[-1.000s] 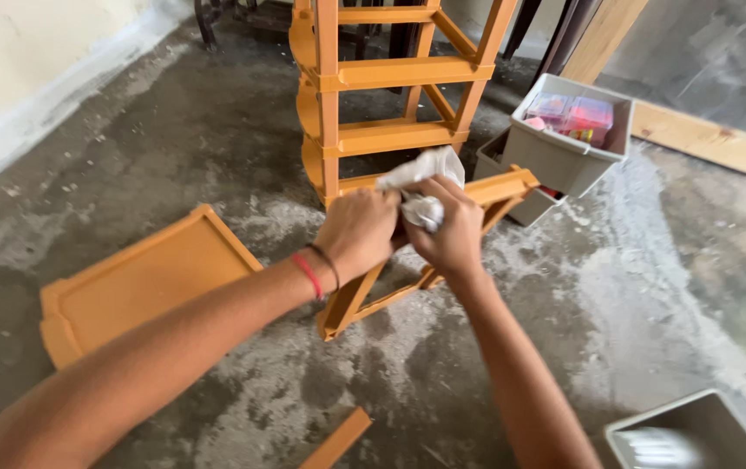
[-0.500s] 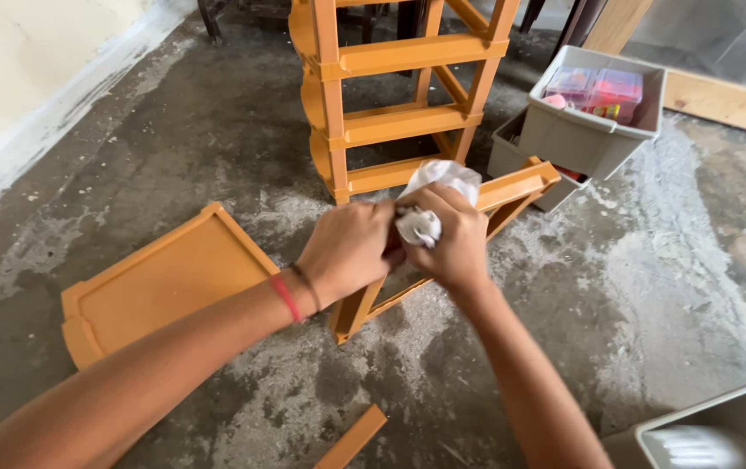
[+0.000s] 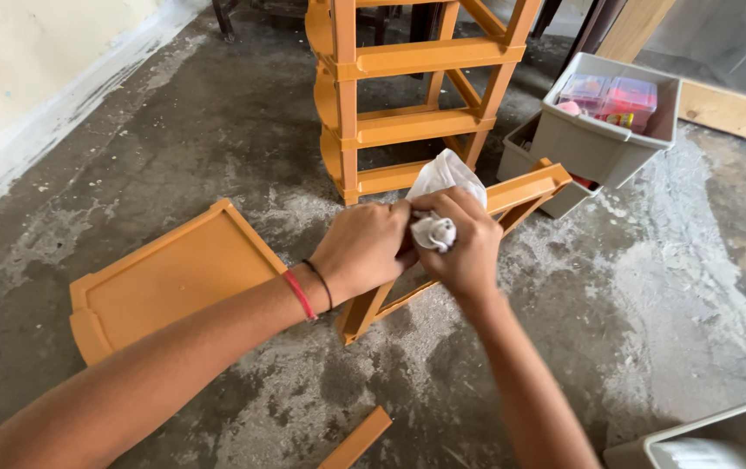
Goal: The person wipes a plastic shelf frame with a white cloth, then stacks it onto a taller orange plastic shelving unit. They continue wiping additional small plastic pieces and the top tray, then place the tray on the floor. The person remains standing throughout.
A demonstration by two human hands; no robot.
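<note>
Both arms reach forward from bottom of frame and converge at centre. Left hand [image 3: 362,250] — fist-like, knuckles up, fingers curled in, two bands on the wrist. Right hand [image 3: 464,245] touches the left, fingers clenched tight, back of hand toward camera — forearm angled up from lower right.

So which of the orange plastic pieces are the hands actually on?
The slanted orange frame piece, under the left hand and the right hand, which grips a white cloth. The flat tray and upright rack lie untouched.
</note>
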